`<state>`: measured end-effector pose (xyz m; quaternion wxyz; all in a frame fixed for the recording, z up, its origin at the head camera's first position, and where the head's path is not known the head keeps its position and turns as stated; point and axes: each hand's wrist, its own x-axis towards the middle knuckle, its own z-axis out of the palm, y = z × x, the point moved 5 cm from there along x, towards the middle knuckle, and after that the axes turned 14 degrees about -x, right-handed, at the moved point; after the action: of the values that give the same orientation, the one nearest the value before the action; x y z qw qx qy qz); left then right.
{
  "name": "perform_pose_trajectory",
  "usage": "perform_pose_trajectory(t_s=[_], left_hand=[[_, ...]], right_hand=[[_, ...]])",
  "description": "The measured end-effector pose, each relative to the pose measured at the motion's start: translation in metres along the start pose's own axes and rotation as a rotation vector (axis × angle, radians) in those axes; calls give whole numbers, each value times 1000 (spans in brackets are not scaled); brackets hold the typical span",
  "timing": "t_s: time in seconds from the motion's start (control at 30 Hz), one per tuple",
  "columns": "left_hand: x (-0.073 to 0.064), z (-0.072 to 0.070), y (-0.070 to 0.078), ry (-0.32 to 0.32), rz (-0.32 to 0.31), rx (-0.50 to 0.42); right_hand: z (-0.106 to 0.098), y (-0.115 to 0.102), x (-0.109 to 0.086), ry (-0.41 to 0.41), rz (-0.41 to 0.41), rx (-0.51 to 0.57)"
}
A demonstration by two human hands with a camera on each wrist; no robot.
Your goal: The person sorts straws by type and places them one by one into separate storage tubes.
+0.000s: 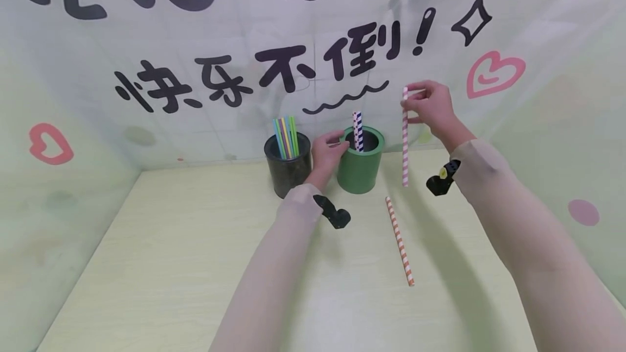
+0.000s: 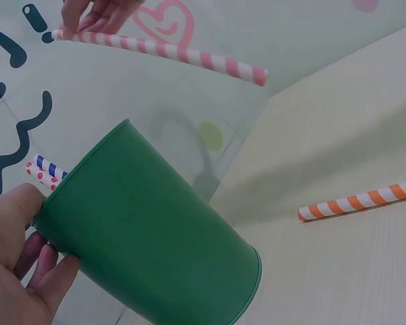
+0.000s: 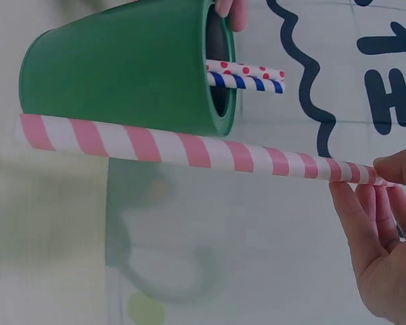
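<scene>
Between thumb and fingertips, my right hand [image 1: 431, 103] pinches the top end of a pink-and-white striped paper straw [image 1: 405, 145]. The straw hangs nearly upright to the right of a green cup [image 1: 359, 173], its lower end above the table. At the left of that cup, my left hand [image 1: 329, 155] grips the rim with thumb and fingers. Two paper straws stand inside it, one with blue stripes [image 2: 49, 164] and one with red dots [image 2: 40, 176]; their lower parts are hidden by the cup wall.
A black cup [image 1: 288, 175] holding several thin coloured straws [image 1: 286, 137] stands left of the green one. On the table [image 1: 195, 265] lies an orange-and-white striped straw [image 1: 400, 243], in front and to the right. A printed backdrop [image 1: 235, 31] rises behind.
</scene>
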<state>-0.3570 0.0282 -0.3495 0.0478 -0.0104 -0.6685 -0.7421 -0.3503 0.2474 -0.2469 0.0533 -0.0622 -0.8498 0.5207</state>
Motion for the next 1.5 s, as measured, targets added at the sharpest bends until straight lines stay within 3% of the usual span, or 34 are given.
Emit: perform_pose_trajectory(t_s=[0.37,0.6,0.87,1.13,1.5], left_hand=[[1,1,-1,-10,-9,-22],[1,1,-2,-20,-8,-18],[2,1,-2,-19,4,-16],[2,1,-2,-22,-11,-13],[4,0,-5,-25,-7,-22]], right_hand=[[1,-53,2,119,-94,150],[10,-66,0,177,-177,214],[23,-51,6,193,-187,144],[42,-14,13,142,-115,87],[61,12,18,78,-43,32]])
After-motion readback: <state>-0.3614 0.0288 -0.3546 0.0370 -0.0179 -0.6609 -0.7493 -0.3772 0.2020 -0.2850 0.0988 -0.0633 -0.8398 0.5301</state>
